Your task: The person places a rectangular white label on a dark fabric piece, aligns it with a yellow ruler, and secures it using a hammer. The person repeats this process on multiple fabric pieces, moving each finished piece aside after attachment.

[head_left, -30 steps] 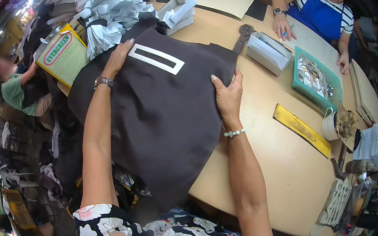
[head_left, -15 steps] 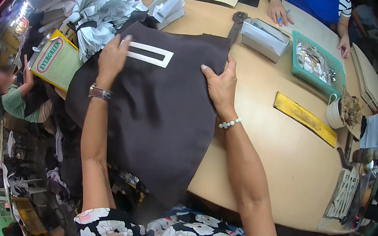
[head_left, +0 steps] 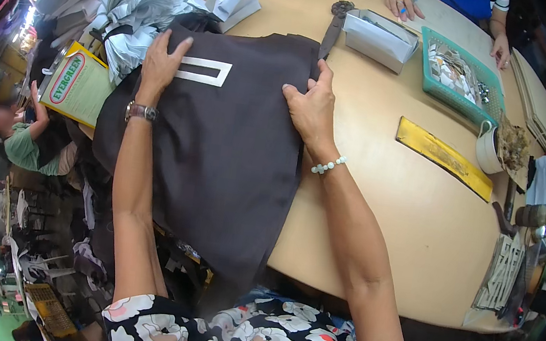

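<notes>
A large sheet of dark brown, smooth material (head_left: 236, 139), leather or cloth, lies over the left part of the table and hangs off its near edge. A long white rectangular frame-shaped piece (head_left: 222, 73) rests on it near the far side. My left hand (head_left: 157, 71) lies on the sheet's left part with fingers stretched, its thumb beside the white piece, whose left end is partly covered. At the right edge, my right hand (head_left: 312, 110) holds the sheet, thumb on top; some fingertips are hidden.
Left stand a yellow-and-green tin (head_left: 78, 89) and a grey-white bundle of strips (head_left: 134, 24). Beyond are an open white box (head_left: 379, 42) and a dark-handled tool (head_left: 333, 31). Right lie a teal basket (head_left: 461, 78), yellow bar (head_left: 443, 157) and white mug (head_left: 489, 149). A co-worker's hand (head_left: 404, 2) rests opposite.
The sheet and the white piece have shifted a little to the left, along with my right hand. My left hand, blurred before, now rests still on the sheet. The view has tilted slightly.
</notes>
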Motion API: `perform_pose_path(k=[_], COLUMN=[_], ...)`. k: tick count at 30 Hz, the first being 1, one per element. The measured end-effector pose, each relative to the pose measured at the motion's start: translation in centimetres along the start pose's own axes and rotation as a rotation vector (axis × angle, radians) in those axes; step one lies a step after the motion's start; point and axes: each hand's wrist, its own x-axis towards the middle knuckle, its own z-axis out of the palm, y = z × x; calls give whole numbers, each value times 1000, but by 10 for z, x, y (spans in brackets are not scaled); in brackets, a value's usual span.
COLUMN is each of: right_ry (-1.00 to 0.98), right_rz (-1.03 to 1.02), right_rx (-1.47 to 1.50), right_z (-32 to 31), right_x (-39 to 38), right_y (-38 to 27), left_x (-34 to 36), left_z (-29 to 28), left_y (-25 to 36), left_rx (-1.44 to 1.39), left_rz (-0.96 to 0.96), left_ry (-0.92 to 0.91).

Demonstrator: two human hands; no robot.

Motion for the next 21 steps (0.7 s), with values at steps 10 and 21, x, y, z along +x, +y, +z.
perform_pose_path(k=[10,21], right_ry=[0,-33], right_rz=[-20,-26], right_rx=[-38,71], right_z=[4,1], right_x=[-2,2], right_y=[-1,-1], left_x=[35,-30], left_z=[20,19], left_y=[-6,27], left_rx=[221,369], left_rz=[-196,21], left_ry=[-268,-228])
